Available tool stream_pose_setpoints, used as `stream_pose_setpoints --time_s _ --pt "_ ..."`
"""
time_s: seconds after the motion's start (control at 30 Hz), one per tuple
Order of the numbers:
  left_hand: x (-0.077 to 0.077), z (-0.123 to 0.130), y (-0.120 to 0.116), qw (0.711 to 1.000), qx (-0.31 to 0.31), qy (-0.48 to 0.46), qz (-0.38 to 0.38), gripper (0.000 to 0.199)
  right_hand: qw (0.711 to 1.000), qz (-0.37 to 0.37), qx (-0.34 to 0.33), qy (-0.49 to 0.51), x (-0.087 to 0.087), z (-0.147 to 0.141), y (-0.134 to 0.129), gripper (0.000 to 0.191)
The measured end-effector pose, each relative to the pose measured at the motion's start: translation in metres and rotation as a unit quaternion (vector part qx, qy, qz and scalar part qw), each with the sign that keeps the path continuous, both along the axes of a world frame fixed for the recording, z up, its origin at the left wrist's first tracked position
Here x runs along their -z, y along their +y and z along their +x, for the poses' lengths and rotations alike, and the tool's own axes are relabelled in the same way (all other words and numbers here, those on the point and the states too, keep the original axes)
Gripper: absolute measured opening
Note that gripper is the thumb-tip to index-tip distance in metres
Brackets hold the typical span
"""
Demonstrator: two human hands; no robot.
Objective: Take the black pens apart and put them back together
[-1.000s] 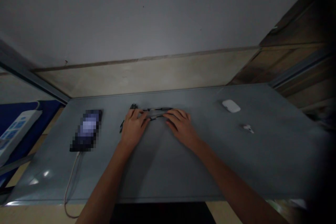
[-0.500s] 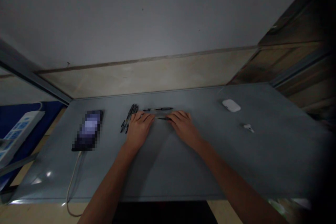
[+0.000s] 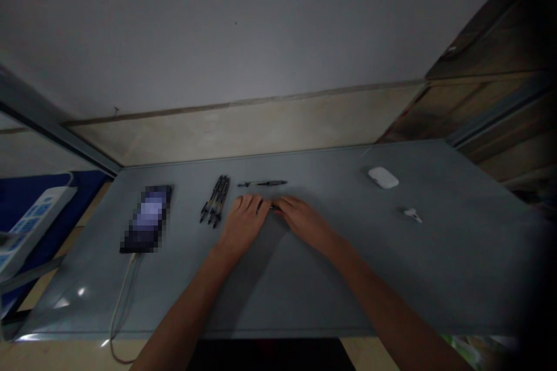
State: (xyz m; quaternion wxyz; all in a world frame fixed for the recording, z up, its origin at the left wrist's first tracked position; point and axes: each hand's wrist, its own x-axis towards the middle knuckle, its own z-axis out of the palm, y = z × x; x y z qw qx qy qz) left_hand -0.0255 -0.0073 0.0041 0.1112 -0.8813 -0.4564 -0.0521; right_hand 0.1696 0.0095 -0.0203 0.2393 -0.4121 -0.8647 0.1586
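Note:
My left hand (image 3: 246, 221) and my right hand (image 3: 301, 219) meet at the middle of the grey table (image 3: 278, 295), with fingers closed around a dark pen (image 3: 272, 207). Most of that pen is hidden by the fingers. Just beyond my hands, another black pen (image 3: 263, 183) lies crosswise on the tabletop. To the left of my left hand, several black pens (image 3: 215, 200) lie side by side in a slanted bunch.
On the left lies a phone (image 3: 148, 219) with a pale cable (image 3: 118, 307). A white case (image 3: 383, 177) and a small white clip-like item (image 3: 412, 215) are on the right. A power strip (image 3: 32, 223) rests beyond the left edge, and a wall stands behind.
My left hand has moved right and slightly nearer to me, closing the gap to my right hand. The held pen is now more covered, and the bunch of pens is more exposed.

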Motion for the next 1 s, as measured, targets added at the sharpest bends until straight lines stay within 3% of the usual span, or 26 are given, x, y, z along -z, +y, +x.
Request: stream_pose_setpoints --time_s 0.27,0.47,0.57,0.77,0.83,1.0 --pt "0.006 0.001 0.002 0.998 -0.018 -0.03 -0.043 0.02 0.998 0.048 -0.002 -0.042 -0.004 -0.003 -0.005 0.02" --pt "0.002 -0.002 0.004 0.995 -0.035 -0.082 -0.038 0.026 0.992 0.107 0.042 -0.057 -0.012 -0.009 -0.01 0.016" --pt "0.002 -0.003 0.004 0.995 -0.044 -0.09 -0.022 0.027 0.996 0.063 0.057 0.008 -0.015 -0.009 -0.01 0.016" --pt "0.007 -0.005 0.004 0.995 -0.034 -0.09 -0.018 0.028 0.979 -0.125 0.108 0.119 -0.015 -0.003 -0.004 0.033" --pt "0.007 -0.005 0.004 0.996 -0.03 -0.088 -0.017 0.027 0.976 -0.139 0.093 0.139 -0.016 -0.003 -0.003 0.031" --pt "0.006 -0.005 0.005 0.994 -0.043 -0.09 -0.034 0.025 0.967 -0.131 0.079 0.204 -0.016 -0.004 -0.003 0.005"
